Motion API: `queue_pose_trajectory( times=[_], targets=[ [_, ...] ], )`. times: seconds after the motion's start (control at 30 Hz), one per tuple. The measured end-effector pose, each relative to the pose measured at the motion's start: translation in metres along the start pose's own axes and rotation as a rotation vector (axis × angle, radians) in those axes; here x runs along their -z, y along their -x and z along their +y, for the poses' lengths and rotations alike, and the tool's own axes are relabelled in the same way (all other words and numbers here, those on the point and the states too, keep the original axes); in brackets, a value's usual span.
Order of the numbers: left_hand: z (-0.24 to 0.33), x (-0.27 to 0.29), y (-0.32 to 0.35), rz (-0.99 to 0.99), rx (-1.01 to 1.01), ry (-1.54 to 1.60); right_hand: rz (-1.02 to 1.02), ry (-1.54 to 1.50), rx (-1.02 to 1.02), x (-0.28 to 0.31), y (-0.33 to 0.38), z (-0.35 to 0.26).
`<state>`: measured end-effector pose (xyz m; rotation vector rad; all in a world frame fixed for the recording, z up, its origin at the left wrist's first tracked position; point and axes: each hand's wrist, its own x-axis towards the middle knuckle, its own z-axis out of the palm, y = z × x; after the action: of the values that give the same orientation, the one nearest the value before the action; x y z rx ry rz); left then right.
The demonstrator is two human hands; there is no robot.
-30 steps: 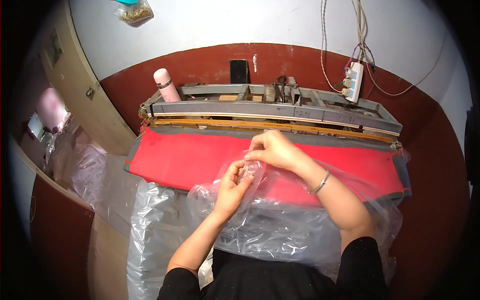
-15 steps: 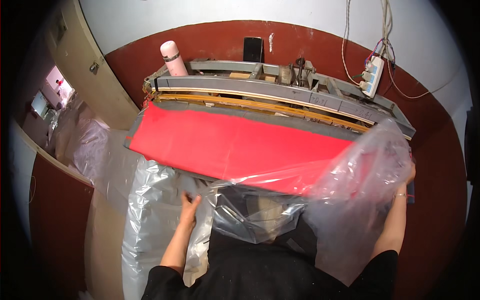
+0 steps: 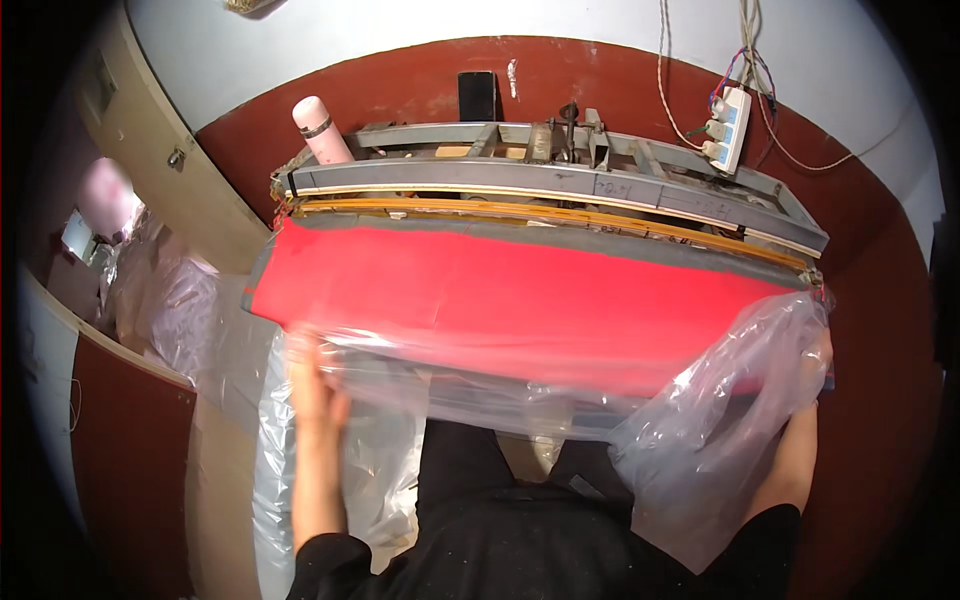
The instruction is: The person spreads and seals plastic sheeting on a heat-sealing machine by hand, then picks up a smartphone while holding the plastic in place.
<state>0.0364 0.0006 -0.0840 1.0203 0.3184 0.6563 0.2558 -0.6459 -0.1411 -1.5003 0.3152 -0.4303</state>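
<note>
A padded bar covered in red cloth [image 3: 480, 290] runs across in front of me, on a grey metal machine [image 3: 420, 178]. Clear plastic film [image 3: 700, 400] stretches along its front edge between my two hands. At the bar's left front corner, my left hand [image 3: 316, 375] pinches the film's edge, its fingers smeared by motion. My right hand [image 3: 822, 358], at the right end, is closed on the bunched film, which partly veils the fingers. More film hangs in a loose fold below the right end.
A pink flask [image 3: 322, 130] leans at the machine's back left, with a black phone-like slab [image 3: 477, 97] against the wall. A power strip [image 3: 730, 130] hangs by cords at right. Silvery plastic sheeting [image 3: 275, 470] hangs at left; more crumpled plastic [image 3: 170, 300] lies beyond the door [image 3: 180, 130].
My left hand has moved left and up to the bar's left front corner, drawing the film out along the front edge. The film at the right has sunk lower; my right hand stays there.
</note>
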Motion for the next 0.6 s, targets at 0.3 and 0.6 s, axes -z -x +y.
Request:
queue_pose_trajectory(
  times=[0.3, 0.6],
  targets=[
    [-0.032, 0.067, -0.125, 0.118, -0.414, -1.482, -0.153, -0.235, -0.054, -0.08, 0.049, -0.05],
    [-0.081, -0.094, 0.055, -1.263, 0.548, -0.653, -0.34, -0.186, 0.032, -0.078, 0.078, -0.071]
  ],
)
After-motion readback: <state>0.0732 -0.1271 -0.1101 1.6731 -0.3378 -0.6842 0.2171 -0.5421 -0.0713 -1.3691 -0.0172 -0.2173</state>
